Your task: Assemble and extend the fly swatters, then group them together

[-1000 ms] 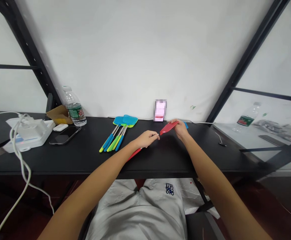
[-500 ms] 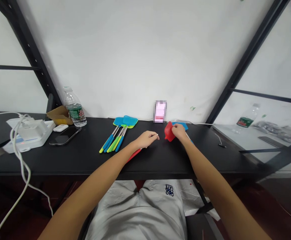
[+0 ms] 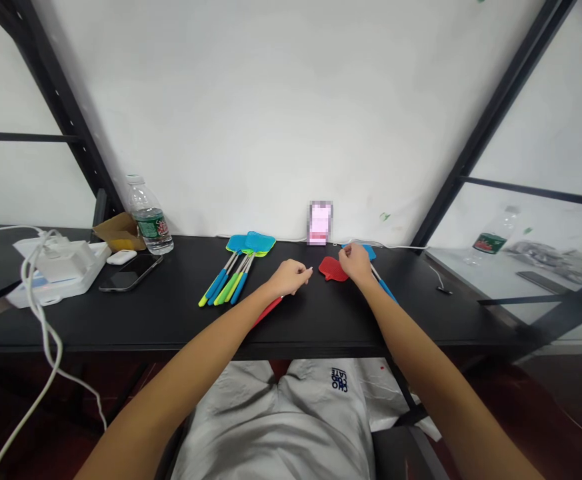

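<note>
The left hand (image 3: 291, 278) curled over a red handle (image 3: 268, 312), grip unclear; the loosely open, empty right hand (image 3: 355, 261) sat beside a red swatter (image 3: 333, 269).

Red fly swatter's handle (image 3: 269, 311) partly hidden

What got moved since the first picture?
The right hand let go of the red fly swatter's head, which went from raised to lying flat on the black table. That hand now sits over a blue fly swatter. The left hand barely moved. The bunch of blue and green fly swatters and the water bottle stayed put.
</note>
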A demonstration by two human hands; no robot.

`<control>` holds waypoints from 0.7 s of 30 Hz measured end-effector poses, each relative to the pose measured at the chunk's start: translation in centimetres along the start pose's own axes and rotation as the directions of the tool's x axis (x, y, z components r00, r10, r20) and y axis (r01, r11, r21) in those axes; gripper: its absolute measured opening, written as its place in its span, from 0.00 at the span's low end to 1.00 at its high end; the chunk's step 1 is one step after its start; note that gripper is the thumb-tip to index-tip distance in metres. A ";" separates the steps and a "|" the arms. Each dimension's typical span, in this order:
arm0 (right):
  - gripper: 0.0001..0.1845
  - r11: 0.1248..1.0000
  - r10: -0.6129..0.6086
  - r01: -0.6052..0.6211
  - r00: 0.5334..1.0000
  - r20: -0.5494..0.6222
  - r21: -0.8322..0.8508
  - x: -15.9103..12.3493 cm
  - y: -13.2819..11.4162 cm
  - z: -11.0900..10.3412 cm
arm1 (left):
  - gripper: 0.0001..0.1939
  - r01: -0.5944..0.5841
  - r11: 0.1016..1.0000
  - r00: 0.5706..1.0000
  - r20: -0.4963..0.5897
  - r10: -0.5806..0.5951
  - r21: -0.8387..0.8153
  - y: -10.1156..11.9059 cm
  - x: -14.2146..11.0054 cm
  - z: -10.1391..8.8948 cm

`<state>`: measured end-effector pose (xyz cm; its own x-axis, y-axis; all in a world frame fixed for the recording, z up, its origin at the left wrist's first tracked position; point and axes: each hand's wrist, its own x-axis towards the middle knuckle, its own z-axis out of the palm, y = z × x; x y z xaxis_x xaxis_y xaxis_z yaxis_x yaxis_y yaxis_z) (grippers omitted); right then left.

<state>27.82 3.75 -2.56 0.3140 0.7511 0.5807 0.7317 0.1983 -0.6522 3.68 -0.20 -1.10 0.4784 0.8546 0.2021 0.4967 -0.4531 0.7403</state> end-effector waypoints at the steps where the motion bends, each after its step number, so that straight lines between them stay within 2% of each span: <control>1: 0.08 0.999 -0.032 0.032 0.999 0.020 0.031 -0.2 -0.6 0.0 | 0.21 0.002 1.000 1.000 -0.019 -0.002 0.017 -0.1 0.0 0.0; 3: 0.15 0.990 -0.114 0.103 0.986 0.122 0.095 -1.0 -2.2 0.1 | 0.20 -0.012 0.998 0.999 -0.052 0.015 0.062 0.0 0.0 -0.1; 6: 0.23 0.954 -0.234 0.164 0.929 0.285 0.249 -2.8 -4.7 0.5 | 0.19 -0.061 0.987 0.992 -0.103 0.077 0.146 0.1 0.0 -0.3; 9: 0.23 0.931 -0.316 0.208 0.870 0.377 0.300 -4.3 -6.6 1.2 | 0.17 -0.101 0.966 0.979 -0.150 0.139 0.238 0.2 0.0 -0.6; 11: 0.21 0.929 -0.338 0.233 0.853 0.398 0.289 -4.8 -7.1 1.7 | 0.15 -0.117 0.953 0.973 -0.160 0.166 0.281 0.1 0.0 -0.6; 14: 0.20 0.937 -0.293 0.157 0.841 0.455 0.313 -4.9 -6.8 2.2 | 0.15 -0.124 0.951 0.972 -0.157 0.173 0.285 0.1 0.0 -0.6; 18: 0.22 0.921 -0.215 -0.039 0.779 0.588 0.388 -4.6 -6.0 2.5 | 0.15 -0.130 0.960 0.974 -0.149 0.170 0.247 0.3 -0.1 -0.6; 21: 0.23 0.888 -0.217 -0.105 0.761 0.611 0.447 -4.4 -5.9 2.5 | 0.15 -0.142 0.961 0.975 -0.134 0.177 0.237 0.5 -0.1 -0.7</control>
<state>20.61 0.85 -2.54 -0.2899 0.9133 0.2860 0.3463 0.3787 -0.8583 3.35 -0.33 -0.27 0.4575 0.7870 0.4139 0.5809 -0.6169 0.5310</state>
